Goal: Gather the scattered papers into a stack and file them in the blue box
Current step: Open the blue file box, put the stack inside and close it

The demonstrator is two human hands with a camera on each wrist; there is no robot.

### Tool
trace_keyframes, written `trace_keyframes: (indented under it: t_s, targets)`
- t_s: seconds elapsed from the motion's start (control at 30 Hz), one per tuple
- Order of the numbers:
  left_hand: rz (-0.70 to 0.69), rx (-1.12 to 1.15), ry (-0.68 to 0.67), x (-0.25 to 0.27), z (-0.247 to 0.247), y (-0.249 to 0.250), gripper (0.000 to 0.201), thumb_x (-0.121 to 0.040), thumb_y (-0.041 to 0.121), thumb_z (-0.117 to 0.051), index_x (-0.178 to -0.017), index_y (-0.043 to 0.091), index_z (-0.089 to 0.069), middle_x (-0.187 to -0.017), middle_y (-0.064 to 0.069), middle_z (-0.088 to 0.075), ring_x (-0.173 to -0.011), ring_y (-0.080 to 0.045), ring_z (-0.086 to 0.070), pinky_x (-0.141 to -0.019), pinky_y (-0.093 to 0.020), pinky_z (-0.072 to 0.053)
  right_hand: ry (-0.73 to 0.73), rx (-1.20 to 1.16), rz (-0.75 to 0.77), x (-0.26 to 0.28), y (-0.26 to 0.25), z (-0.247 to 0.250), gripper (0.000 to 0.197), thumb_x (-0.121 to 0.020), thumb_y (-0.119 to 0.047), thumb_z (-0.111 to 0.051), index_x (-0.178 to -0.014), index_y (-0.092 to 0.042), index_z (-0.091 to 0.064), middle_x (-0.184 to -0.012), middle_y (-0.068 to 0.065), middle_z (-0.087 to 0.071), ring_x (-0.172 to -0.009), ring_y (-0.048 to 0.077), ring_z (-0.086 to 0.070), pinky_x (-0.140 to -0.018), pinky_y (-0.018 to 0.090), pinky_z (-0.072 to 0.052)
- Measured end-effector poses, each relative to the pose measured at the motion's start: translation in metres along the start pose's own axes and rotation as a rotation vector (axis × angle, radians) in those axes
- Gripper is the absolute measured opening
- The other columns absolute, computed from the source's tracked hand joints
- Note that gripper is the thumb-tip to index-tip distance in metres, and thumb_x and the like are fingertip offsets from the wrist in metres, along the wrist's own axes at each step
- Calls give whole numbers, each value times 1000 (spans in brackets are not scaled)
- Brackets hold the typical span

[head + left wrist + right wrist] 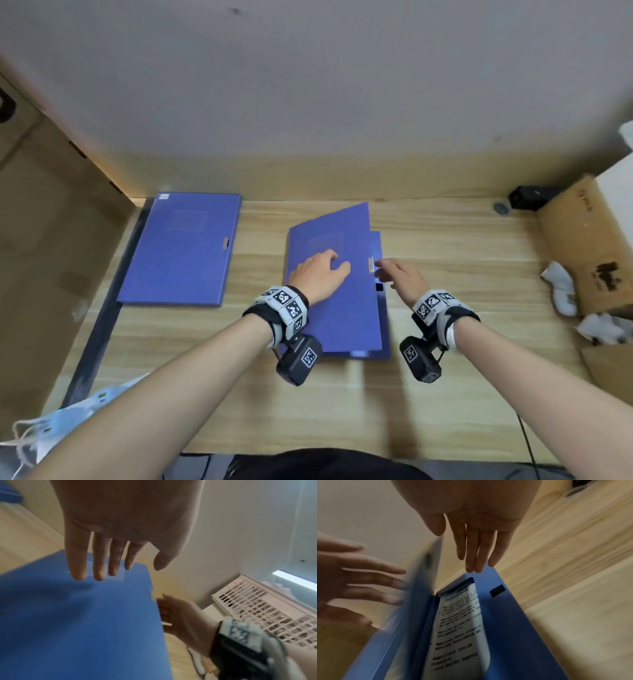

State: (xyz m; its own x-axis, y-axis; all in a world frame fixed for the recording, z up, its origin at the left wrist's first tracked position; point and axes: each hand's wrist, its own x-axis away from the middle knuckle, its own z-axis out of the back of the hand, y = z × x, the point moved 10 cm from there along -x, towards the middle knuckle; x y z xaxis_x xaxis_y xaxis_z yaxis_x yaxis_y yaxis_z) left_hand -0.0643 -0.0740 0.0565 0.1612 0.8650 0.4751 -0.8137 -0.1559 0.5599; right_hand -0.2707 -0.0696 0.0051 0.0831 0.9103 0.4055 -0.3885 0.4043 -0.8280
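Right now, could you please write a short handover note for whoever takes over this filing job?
Left hand: open, fingers flat on the lid of the blue file box, pressing it down.
Right hand: open, fingertips at the lid's clasp edge, holding nothing.
Printed papers: already inside the box, seen through the gap in the right wrist view.
A second blue file box lies shut to the left on the wooden desk.
Done: papers gathered and filed.
Left: press the lid fully shut and fasten the clasp.

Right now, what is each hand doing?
Left hand: open, fingers flat on the box lid.
Right hand: open, holding nothing, beside the lid's edge.
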Motion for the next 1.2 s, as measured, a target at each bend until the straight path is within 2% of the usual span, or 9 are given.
trace_keyframes:
  t_s: [0.1, 0.23, 0.33, 0.43, 0.67, 0.77, 0.87, 1.03, 1.2]
  targets:
    - [52, -36, -33, -12, -16, -17, 56, -84, 48, -44, -134, 24, -49, -139, -1, -55, -126, -29, -53, -104, -42, -42, 17, -18, -42, -4, 12, -4, 46, -90, -47, -49, -93, -4, -66, -83, 4, -64, -74, 19, -60, -68, 29, -45]
    - [176, -60, -2, -22, -28, -65, 56, -88, 33, -52, -139, 12, -43, -142, -11, -45, -130, -33, -46, -105, -42, -41, 148, 52, -68, -13, 38, -2, 21, -81, -34, -67, -80, -14, -61, -76, 0, -63, -70, 18, -56, -71, 36, -48]
    - [284, -35, 45, -21, -35, -103, 62, -88, 27, -57, -142, 5, -36, -145, -17, -38, -135, -36, -38, -109, -42, -36, 192, 161, -122, -17, 52, -2, 18, -80, -26, -69, -77, -13, -59, -74, 2, -62, -67, 20, -55, -68, 34, -47]
    - [340, 73, 32, -23, -52, -129, 67, -78, 30, -60, -137, 4, -42, -137, -17, -47, -128, -37, -47, -105, -45, -42, 201, 277, -190, -20, 69, -2, 21, -83, -21, -67, -68, -12, -55, -70, 7, -58, -67, 23, -52, -64, 30, -41]
    - [371, 156, 57, -32, -66, -146, 65, -68, 28, -61, -130, 11, -49, -130, -9, -46, -122, -31, -50, -101, -45, -47, 262, 345, -351, -17, 94, 5, 14, -78, -28, -71, -76, -18, -62, -80, -1, -64, -87, 28, -64, -74, 28, -44]
    - [406, 252, 76, -41, -73, -165, 56, -62, 32, -64, -114, 13, -53, -121, -7, -51, -112, -30, -56, -94, -47, -51, 290, 329, -358, -18, 93, 6, 13, -76, -25, -73, -78, -17, -63, -82, -3, -63, -90, 27, -65, -79, 30, -47]
    - [422, 344, 89, -57, -85, -189, 57, -51, 47, -68, -100, 22, -52, -112, -5, -61, -103, -28, -64, -87, -46, -56, 346, 222, -327, -15, 97, 7, 29, -73, -21, -78, -96, -13, -61, -88, -3, -63, -91, 25, -65, -86, 34, -50]
    - [392, 532, 140, -32, -56, -153, 36, -82, 13, -69, -110, 12, -48, -111, -9, -60, -93, -27, -63, -76, -35, -52, 273, 229, -339, -18, 97, -1, 35, -77, -20, -74, -109, -12, -63, -102, 6, -69, -101, 28, -64, -91, 35, -49]
    - [334, 760, 300, -17, -20, -159, 31, -88, 3, -62, -112, 16, -47, -116, -9, -60, -94, -23, -62, -87, -41, -54, 228, 225, -266, -19, 67, -31, 27, -80, -21, -67, -104, -12, -61, -98, 5, -68, -96, 29, -65, -85, 34, -48]
